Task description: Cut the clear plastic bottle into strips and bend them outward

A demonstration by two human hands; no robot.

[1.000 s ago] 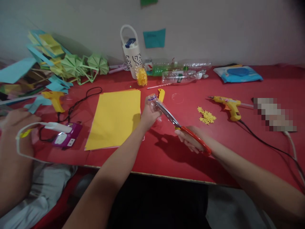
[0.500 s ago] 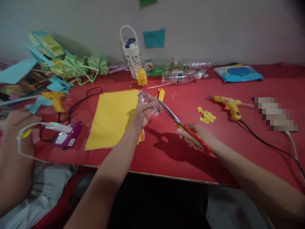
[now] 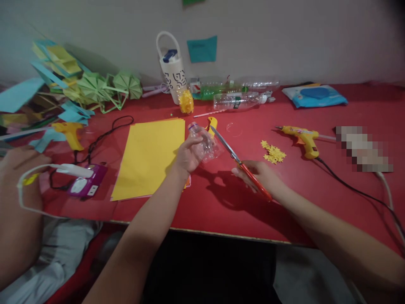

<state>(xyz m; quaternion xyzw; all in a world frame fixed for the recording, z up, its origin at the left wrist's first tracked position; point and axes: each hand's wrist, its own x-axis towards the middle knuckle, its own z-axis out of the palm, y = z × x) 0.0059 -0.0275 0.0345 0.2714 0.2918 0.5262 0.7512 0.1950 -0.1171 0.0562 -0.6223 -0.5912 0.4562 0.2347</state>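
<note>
My left hand [image 3: 189, 155] grips a clear plastic bottle piece [image 3: 205, 147] with a purple neck, held above the red table. In my right hand [image 3: 257, 175] is a pair of scissors [image 3: 232, 152] with red handles, blades pointing up and left beside the plastic. The blades look closed or nearly so. Behind the plastic lies a yellow-handled tool [image 3: 212, 123], partly hidden. A stack of yellow paper [image 3: 148, 156] lies left of my left hand. Small yellow paper stars [image 3: 274, 153] are heaped to the right of the scissors.
A yellow glue gun [image 3: 300, 137] lies at the right, another glue gun [image 3: 70, 133] at the left by a purple power socket [image 3: 87, 181]. Clear bottles [image 3: 236, 101], a white tumbler [image 3: 173, 78] and a wipes pack [image 3: 314, 96] line the wall. Another person's arm [image 3: 22, 190] rests at far left.
The bottle piece has turned in my left hand, showing more of its wide cut end. The scissors have drawn slightly back from it, and their handles have swung a little left.
</note>
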